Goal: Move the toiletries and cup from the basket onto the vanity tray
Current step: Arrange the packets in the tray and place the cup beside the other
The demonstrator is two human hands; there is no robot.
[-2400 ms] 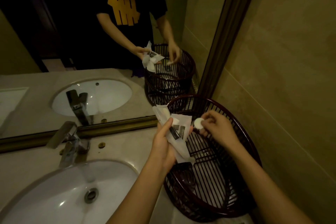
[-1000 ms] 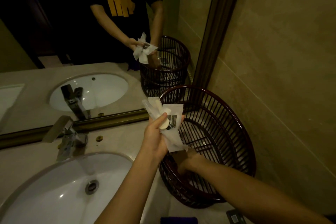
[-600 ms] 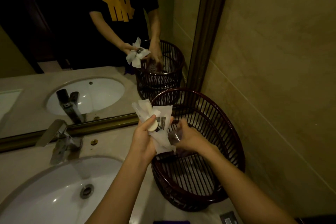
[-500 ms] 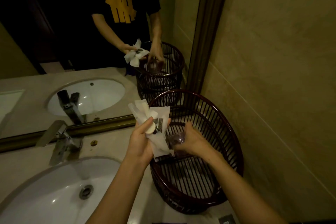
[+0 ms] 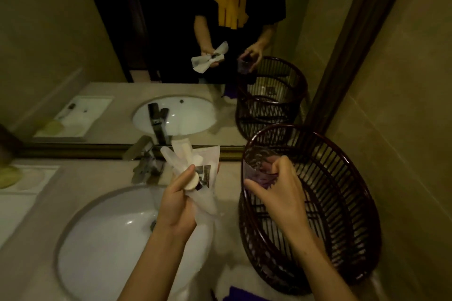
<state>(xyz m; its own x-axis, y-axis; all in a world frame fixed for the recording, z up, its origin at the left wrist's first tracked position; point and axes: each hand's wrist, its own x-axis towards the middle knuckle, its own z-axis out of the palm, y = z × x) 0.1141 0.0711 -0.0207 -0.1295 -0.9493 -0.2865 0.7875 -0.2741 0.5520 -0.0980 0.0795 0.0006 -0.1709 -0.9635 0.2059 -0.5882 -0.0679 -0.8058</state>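
Note:
My left hand (image 5: pixel 177 205) grips a bunch of white toiletry packets (image 5: pixel 195 166) and a small round white piece, held up above the sink's right edge. My right hand (image 5: pixel 281 193) holds a clear purple-tinted cup (image 5: pixel 256 166) over the left rim of the dark slatted basket (image 5: pixel 342 203). The basket stands on the counter at the right, against the wall. A white vanity tray (image 5: pixel 27 186) lies on the counter at the far left.
A white oval sink (image 5: pixel 110 239) sits below my left arm, with a chrome tap (image 5: pixel 144 159) behind it. The mirror behind the counter reflects a person, the basket and the tray. A tiled wall closes the right side.
My right hand lifted the cup out of the basket's bottom and carried it up over the left rim. The view swung left, bringing the tray into sight. My left hand kept the packets.

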